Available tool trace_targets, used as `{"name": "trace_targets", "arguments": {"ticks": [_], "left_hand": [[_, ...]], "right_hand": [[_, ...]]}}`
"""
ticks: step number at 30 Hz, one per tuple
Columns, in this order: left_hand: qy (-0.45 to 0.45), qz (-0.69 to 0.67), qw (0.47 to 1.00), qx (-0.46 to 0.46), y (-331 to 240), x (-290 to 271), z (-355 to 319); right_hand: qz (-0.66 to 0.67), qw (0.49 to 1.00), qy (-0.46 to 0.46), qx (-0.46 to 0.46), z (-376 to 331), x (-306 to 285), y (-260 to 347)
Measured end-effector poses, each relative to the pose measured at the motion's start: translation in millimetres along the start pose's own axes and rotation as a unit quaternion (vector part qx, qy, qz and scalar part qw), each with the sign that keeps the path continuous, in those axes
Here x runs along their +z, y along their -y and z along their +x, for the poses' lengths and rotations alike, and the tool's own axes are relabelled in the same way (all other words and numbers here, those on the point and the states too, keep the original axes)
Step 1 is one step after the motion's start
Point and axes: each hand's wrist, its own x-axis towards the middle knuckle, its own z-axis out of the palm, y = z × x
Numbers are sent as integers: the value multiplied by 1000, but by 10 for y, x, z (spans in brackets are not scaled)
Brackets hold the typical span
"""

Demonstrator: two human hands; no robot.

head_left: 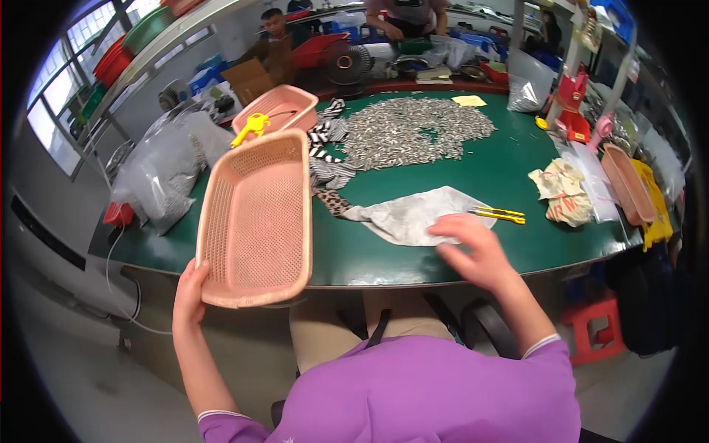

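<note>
My left hand (190, 295) grips the lower left corner of a pink perforated plastic basket (267, 229). The basket is tilted up toward me, with nothing in it, and sticks out past the table's front edge. Over the near side of the green table, my right hand (476, 251) is open, thumb and fingers apart and holding nothing. It is closest to a crumpled white cloth (410, 214); whether it touches the cloth I cannot tell. Just beyond that hand lie thin yellow-handled tools (502, 215). A wide pile of small silvery metal pieces (406, 133) covers the table's far middle.
Behind the basket stand a second pink basket (284, 100) and a yellow tool (251, 128). Clear bags of parts (159, 177) crowd the left. Striped cloths (329, 140) edge the pile. A crumpled cream bag (563, 192) and a narrow pink tray (626, 184) lie right. People sit opposite.
</note>
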Motion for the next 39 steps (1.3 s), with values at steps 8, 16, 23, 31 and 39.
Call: {"name": "trace_targets", "arguments": {"ticks": [8,16,23,31,39], "left_hand": [[-56,84,992,-71,319,-201,851],[-306,423,795,309,-141,247,494],[122,314,809,481,-353,2495,-78],[355,359,761,408,219,3525,331],[318,290,806,405,254,3681,860]], "right_hand": [[-223,946,-176,157,-584,-640,-391],[-325,934,-54,137,-426,-552,-856],[-207,950,-70,224,-246,-593,-952],[-195,938,7,285,44,-556,-766],[-187,940,-18,286,854,-507,-1087]]}}
